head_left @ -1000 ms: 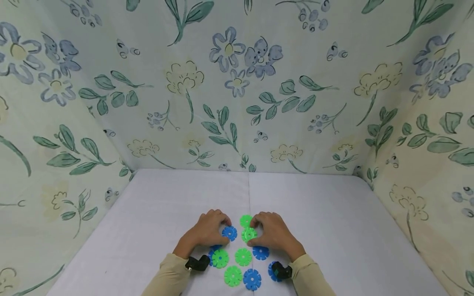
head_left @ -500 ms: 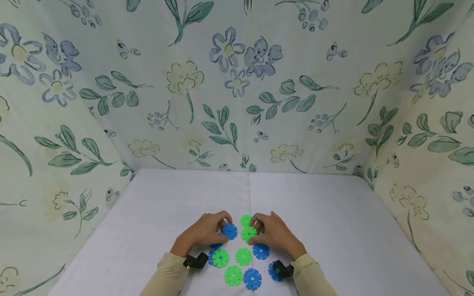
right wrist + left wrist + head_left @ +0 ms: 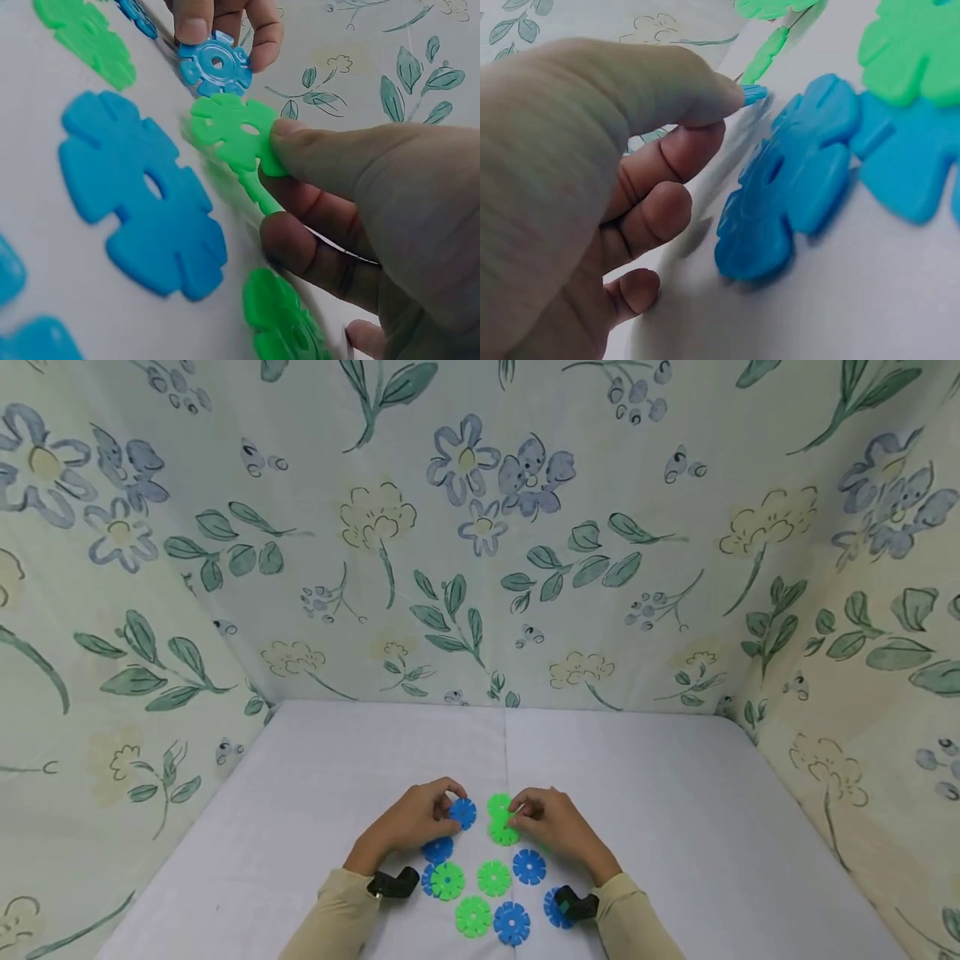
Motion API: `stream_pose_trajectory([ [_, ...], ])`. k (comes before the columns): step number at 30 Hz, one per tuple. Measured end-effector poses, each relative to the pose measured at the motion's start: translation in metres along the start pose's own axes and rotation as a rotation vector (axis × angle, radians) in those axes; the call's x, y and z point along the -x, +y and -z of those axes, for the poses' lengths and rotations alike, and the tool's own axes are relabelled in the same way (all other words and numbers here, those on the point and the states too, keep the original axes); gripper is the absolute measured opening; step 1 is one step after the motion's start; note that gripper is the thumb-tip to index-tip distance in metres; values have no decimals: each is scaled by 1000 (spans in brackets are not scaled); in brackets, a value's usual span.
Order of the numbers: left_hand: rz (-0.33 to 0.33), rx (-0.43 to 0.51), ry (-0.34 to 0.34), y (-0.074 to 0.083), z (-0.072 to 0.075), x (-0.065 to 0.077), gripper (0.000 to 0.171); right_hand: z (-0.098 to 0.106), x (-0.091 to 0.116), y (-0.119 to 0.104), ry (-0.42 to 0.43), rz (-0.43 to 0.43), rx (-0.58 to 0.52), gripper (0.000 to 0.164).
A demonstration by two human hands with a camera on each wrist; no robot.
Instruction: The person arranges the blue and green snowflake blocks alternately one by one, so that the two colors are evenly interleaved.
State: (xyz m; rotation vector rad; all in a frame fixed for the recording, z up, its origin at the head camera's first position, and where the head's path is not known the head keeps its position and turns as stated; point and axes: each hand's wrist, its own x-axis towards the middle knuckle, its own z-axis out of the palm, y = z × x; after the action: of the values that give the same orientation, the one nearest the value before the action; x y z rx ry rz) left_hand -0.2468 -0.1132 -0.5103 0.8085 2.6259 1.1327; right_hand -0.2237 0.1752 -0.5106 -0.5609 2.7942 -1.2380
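While pinched, blue disc [image 3: 465, 814] juts past left fingertips [image 3: 193, 29].

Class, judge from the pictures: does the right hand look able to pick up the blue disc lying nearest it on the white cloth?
Probably yes: nothing covers the blue disc, which lies close by, though the right hand pinches a green disc it may need to release first.

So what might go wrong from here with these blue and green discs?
The left hand pinches a blue disc near its edge, so it might slip or twist.
The right hand pinches a green disc; I can't tell whether the second green disc beneath is attached, so the pair might separate.
The black device on the left wrist appears close to an overlapped blue disc and might nudge it.
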Motion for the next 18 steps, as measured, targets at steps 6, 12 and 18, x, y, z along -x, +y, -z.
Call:
stream_pose_trajectory([
  [6, 58, 26, 127, -3, 10, -2, 40, 1, -6, -11, 127, -78, -66, 9],
  [12, 85, 59, 341, -6, 24, -1, 43, 2, -24, -26, 226, -145, -175, 10],
  [18, 96, 39, 478, -14, 41, 4, 45, -5, -40, -41, 258, -189, -273, 14],
])
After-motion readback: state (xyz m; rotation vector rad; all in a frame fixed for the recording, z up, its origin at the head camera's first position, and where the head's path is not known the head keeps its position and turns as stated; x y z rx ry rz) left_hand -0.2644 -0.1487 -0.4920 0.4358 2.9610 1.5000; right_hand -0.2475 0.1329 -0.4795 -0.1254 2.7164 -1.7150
